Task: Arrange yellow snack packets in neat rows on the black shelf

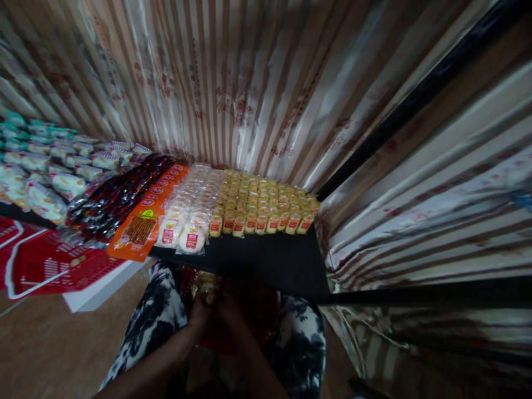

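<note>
1. The left hand (200, 312) was low in the middle of the scene, between the knees, at the near side of some golden packets (208, 284). It seemed to touch them, but the shadow was too deep to tell whether its fingers were grasping or released.
2. The right hand (228, 308) was just beside it on the right — too dark to tell whether it was clenched, loose or grasping anything.
3. The golden packets were just below the near edge of a black shelf (266, 257), above a dim red container (266, 318) between patterned trouser legs (160, 302).
4. On the shelf, small yellow packets (260, 208) stood in close rows towards the right end.
5. Left of them came clear packets (191, 235) with whitish contents, then an orange packet (141, 230), then a pile of dark, shiny packets (120, 194).
6. White packets (68, 183) filled the far left, some with teal ends.
7. Below the shelf on the left were a red printed object (62, 269) and a white box (97, 288).
8. A striped curtain (233, 83) hung behind everything — a black pole (399, 113) slanted across it on the right.
</note>
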`<state>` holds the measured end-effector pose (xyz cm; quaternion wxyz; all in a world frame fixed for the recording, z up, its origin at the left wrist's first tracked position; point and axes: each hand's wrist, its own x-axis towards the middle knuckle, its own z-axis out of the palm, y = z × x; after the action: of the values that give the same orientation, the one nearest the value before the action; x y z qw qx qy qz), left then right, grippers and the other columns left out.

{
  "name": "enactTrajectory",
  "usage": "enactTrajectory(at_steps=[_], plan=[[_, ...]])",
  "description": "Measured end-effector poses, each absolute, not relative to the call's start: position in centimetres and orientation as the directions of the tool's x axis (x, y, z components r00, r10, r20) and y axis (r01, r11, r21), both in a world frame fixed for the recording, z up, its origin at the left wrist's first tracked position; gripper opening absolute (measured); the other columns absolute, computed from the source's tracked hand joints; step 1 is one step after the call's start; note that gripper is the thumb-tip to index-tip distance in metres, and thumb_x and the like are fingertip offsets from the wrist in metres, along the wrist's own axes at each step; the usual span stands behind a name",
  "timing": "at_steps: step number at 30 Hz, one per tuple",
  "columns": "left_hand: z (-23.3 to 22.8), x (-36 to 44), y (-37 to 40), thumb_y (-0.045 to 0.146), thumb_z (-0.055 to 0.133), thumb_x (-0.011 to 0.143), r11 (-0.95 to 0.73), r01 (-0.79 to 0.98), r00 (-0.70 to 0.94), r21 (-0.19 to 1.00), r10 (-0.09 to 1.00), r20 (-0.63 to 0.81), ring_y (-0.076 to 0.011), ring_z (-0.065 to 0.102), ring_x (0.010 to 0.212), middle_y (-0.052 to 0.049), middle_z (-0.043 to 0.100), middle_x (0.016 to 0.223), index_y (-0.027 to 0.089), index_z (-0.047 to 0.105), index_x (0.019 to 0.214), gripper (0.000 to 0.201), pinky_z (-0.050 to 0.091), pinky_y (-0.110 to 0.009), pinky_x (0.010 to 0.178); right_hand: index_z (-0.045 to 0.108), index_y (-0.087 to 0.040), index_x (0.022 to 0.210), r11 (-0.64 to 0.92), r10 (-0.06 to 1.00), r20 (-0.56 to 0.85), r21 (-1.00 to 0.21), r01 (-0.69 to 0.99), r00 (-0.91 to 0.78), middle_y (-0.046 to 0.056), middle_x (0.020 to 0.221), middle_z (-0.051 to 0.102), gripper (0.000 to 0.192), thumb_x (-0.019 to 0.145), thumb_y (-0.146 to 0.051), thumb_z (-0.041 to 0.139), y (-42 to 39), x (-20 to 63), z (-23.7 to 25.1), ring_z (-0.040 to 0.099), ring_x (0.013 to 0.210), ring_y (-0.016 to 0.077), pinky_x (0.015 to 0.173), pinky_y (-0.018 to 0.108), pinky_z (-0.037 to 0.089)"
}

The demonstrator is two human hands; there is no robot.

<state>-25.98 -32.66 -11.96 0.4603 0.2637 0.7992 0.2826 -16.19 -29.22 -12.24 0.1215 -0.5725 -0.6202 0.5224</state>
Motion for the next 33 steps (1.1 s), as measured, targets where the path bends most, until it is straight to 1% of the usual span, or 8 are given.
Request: enactTrajectory(at_steps=[5,10,15,20,22,25,28,33], plan=[[-8.6,-25.7,-33.2,0.008,0.055,0.069,0.707,0.115,-0.452,0.698,0.663,-0.597,-0.0184,0.066,0.083,-0.005,0.067,0.083,0.018,0.054,0.085,0.018,0.048,-0.023,0.07,0.067,-0.016,0.088,-0.161,0.857,-0.388,-0.826,0.54,-0.34,0.008,0.096,0.07,0.024,0.07,-0.012,0.051,-29.5,-15.0,-8.8,0.064,0.092,0.021,0.084,0.031,0.047],[-5.3,-25.4,-34.4,0.025,0.06,0.07,0.65,-0.085,-0.379,0.755,0.68,-0.628,-0.0142,0.059,0.055,0.005,0.057,0.061,0.021,0.046,0.083,0.019,0.043,-0.022,0.049,0.065,-0.015,0.088,-0.065,0.874,-0.273,-0.886,0.46,-0.402,0.005,0.087,0.069,0.025,0.069,-0.01,0.049,-29.7,-13.1,-5.4,0.064,0.083,0.0187,0.079,0.029,0.048],[-2.3,-25.0,-34.0,0.048,0.07,0.055,0.51,-0.156,-0.309,0.846,0.788,-0.532,-0.0108,0.052,0.049,0.007,0.054,0.057,0.021,0.044,0.081,0.046,0.038,-0.02,0.045,0.062,-0.017,0.089,-0.011,0.881,-0.133,-0.966,0.26,-0.454,0.004,0.087,0.067,0.022,0.07,-0.015,0.05,-29.3,-11.2,-2.1,0.063,0.081,0.0167,0.077,0.03,0.05],[1.9,-23.6,-30.9,0.048,0.073,0.05,0.422,-0.156,-0.259,0.893,0.855,-0.45,-0.0137,0.057,0.061,0.002,0.059,0.066,0.017,0.052,0.09,0.055,0.045,-0.024,0.058,0.062,-0.018,0.092,-0.075,0.893,-0.114,-0.992,0.104,-0.436,0.005,0.088,0.068,0.022,0.073,-0.026,0.054,-26.9,-9.3,0.2,0.064,0.08,0.0169,0.074,0.03,0.051],[3.6,-22.8,-29.2,0.049,0.07,0.054,0.363,-0.128,-0.215,0.923,0.898,-0.383,-0.0144,0.058,0.067,0.0,0.061,0.071,0.016,0.054,0.09,0.052,0.046,-0.025,0.064,0.062,-0.017,0.094,-0.059,0.933,-0.075,-0.997,0.058,-0.351,0.006,0.088,0.068,0.026,0.075,-0.034,0.054,-24.9,-8.2,0.5,0.064,0.082,0.0176,0.077,0.032,0.051],[5.4,-21.5,-26.5,0.048,0.07,0.055,0.265,-0.063,-0.216,0.962,0.938,-0.273,-0.0129,0.056,0.065,0.002,0.059,0.071,0.016,0.056,0.091,0.05,0.046,-0.024,0.064,0.059,-0.016,0.102,0.038,0.999,0.038,-0.998,0.052,-0.002,0.01,0.097,0.067,0.035,0.077,-0.039,0.05,-20.9,-5.8,0.5,0.064,0.087,0.0187,0.083,0.035,0.05],[6.2,-20.0,-23.7,0.041,0.069,0.057,0.187,0.006,-0.231,0.982,0.956,-0.18,-0.0105,0.051,0.06,0.004,0.056,0.067,0.016,0.058,0.093,0.045,0.044,-0.023,0.061,0.054,-0.013,0.114,0.09,0.92,0.167,-0.97,0.224,0.354,0.015,0.114,0.059,0.043,0.077,-0.034,0.045,-16.7,-3.3,0.4,0.059,0.1,0.0207,0.085,0.036,0.049],[6.8,-16.9,-19.2,0.024,0.065,0.067,0.061,0.117,-0.228,0.991,0.973,-0.033,-0.0099,0.052,0.064,0.0,0.059,0.077,0.015,0.059,0.099,0.034,0.045,-0.022,0.063,0.039,-0.005,0.131,0.03,0.858,0.228,-0.917,0.398,0.46,0.021,0.132,0.044,0.062,0.074,-0.028,0.044,-11.9,-1.3,-0.7,0.046,0.12,0.0259,0.091,0.039,0.045]])
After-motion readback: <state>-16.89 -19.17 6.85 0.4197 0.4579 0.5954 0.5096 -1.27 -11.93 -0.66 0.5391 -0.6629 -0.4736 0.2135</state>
